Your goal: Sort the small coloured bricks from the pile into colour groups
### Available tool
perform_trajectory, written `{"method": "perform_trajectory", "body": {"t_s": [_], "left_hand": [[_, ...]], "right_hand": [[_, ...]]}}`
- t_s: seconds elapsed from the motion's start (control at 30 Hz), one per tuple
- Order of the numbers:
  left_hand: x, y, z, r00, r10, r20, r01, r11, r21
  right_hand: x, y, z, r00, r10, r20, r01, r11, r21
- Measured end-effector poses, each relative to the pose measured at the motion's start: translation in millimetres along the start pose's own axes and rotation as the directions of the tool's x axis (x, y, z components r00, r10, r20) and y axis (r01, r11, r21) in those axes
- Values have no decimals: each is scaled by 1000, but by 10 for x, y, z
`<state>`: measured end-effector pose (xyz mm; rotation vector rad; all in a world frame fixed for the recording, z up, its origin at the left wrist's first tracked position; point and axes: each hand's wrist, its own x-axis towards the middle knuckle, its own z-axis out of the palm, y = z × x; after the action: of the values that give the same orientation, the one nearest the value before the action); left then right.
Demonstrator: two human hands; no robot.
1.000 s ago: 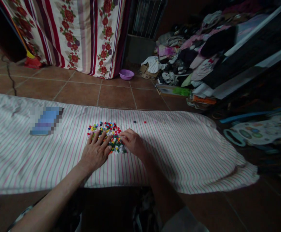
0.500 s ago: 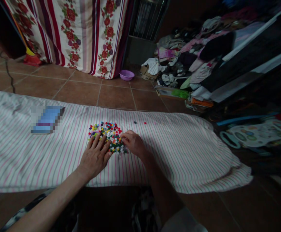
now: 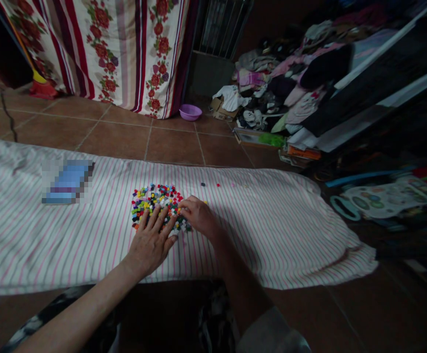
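A flat heap of small coloured cubes (image 3: 154, 195) lies on the striped cloth (image 3: 272, 235). My left hand (image 3: 152, 239) rests palm down with spread fingers over the heap's near side, covering part of it. At the heap's right edge is my right hand (image 3: 198, 215), its thumb and fingertips pinched together at the cubes. Whatever sits between those fingertips is too small to make out. Beyond the right hand, a dark cube (image 3: 203, 184) and a red cube (image 3: 218, 185) lie apart in a row with fainter pale ones. A yellow bit shows just behind that hand.
A blurred blue rectangular object (image 3: 68, 182) lies on the cloth to the left. On the tiled floor beyond stand a purple basin (image 3: 190, 112) and a red broom head (image 3: 43, 90) by a floral curtain (image 3: 125, 54). Clothes (image 3: 257, 83) are piled at the back right.
My left hand has slid a little to the right over the cubes, uncovering more at the heap's left side. My right hand stays pinched at the right edge. The view has shifted slightly.
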<state>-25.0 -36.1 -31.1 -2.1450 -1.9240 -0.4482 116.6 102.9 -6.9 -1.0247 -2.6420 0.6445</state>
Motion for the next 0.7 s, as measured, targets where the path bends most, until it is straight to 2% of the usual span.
{"method": "perform_trajectory", "body": {"t_s": [0.2,0.47,0.7], "left_hand": [[36,89,20,1000,11,1,-11,1000,-26],[77,35,-56,1000,0,18,0,999,-34],[50,-7,-49,1000,4,27,-3,999,-45]], "right_hand": [[34,-58,23,998,52,24,-51,998,-42],[38,-156,-27,993,118,31,-114,990,-87],[22,-159,-49,996,84,25,-81,991,-105]]}}
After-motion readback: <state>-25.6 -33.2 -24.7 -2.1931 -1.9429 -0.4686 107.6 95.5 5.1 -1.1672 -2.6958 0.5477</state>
